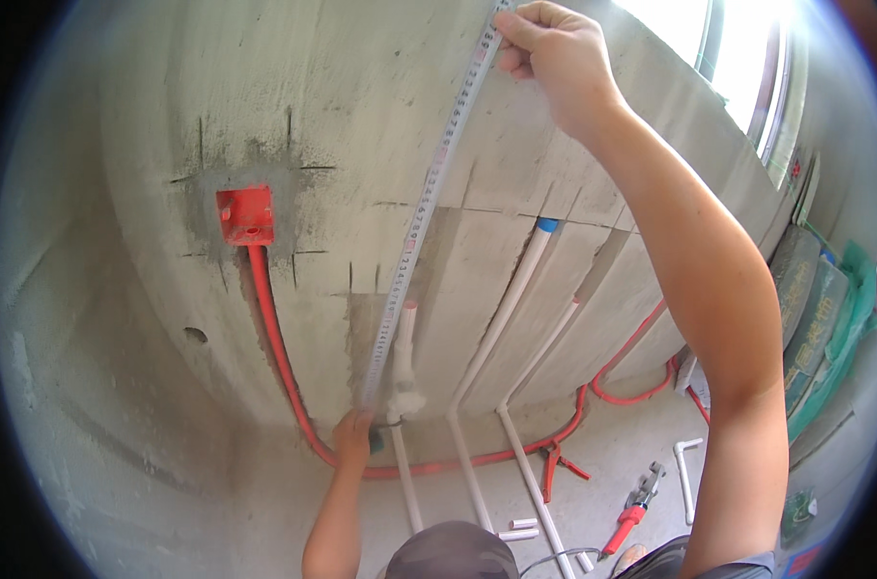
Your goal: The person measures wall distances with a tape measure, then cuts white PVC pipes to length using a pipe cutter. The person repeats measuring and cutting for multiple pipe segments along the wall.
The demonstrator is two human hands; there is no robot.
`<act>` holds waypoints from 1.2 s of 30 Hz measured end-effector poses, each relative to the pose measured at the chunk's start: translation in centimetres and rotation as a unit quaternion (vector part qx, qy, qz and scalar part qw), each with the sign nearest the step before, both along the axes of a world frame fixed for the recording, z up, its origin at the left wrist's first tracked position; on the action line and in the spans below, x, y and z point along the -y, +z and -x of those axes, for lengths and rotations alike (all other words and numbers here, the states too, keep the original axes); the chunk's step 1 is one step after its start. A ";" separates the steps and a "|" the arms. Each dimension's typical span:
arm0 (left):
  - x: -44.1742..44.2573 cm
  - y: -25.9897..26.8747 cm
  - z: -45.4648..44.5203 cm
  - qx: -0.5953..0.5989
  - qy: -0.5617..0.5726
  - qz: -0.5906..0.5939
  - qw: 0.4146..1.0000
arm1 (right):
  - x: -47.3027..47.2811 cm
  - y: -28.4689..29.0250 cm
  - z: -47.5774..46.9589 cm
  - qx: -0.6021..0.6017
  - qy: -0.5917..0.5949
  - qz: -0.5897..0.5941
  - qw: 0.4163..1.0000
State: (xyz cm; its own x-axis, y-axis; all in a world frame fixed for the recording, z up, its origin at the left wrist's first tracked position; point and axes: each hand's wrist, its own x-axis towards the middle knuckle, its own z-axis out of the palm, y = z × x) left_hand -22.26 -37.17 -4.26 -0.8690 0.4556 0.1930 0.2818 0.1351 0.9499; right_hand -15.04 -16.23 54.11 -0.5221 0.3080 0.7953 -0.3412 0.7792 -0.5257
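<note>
A steel tape measure's blade (427, 195) runs up the plastered wall, slanting a little to the right. High in the view, my right hand (554, 47) pinches the blade between thumb and fingers, near the top edge. Down by the floor, my left hand (352, 433) is closed around its lower end. A dark teal piece (376, 440) shows beside that hand; most of it is hidden. Close to the blade's lower part stands a white pipe (403, 347) with a fitting, set in a wall groove. A red conduit (275, 344) passes by my left hand.
A red junction box (245, 216) sits in the wall at left. A blue-capped white pipe (507, 311) and a thinner pipe (543, 354) lie in grooves. On the floor are red-handled pipe cutters (552, 467), a corded pipe-welding tool (632, 510) and an angled pipe (686, 481). Bags (815, 318) stand right.
</note>
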 end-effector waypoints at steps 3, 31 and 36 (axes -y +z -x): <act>3.2 -4.3 -2.5 -0.027 -0.003 -0.004 1.000 | -1.3 2.0 0.1 -0.039 0.020 -0.020 0.999; -0.8 5.4 -12.4 0.336 -0.184 -0.102 0.918 | -2.9 3.1 2.5 -0.062 -0.164 -0.047 0.983; -1.0 6.2 -12.2 0.367 -0.170 -0.129 0.905 | -3.1 3.0 2.8 -0.089 -0.132 -0.032 0.987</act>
State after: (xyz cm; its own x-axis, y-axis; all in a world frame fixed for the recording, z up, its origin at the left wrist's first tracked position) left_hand -10.03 -36.21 1.92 -0.6237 0.7435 -0.2412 -0.4546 -0.0939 0.8857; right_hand -17.88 -13.18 57.15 -0.2806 0.3601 0.8897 -0.2055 0.8829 -0.4222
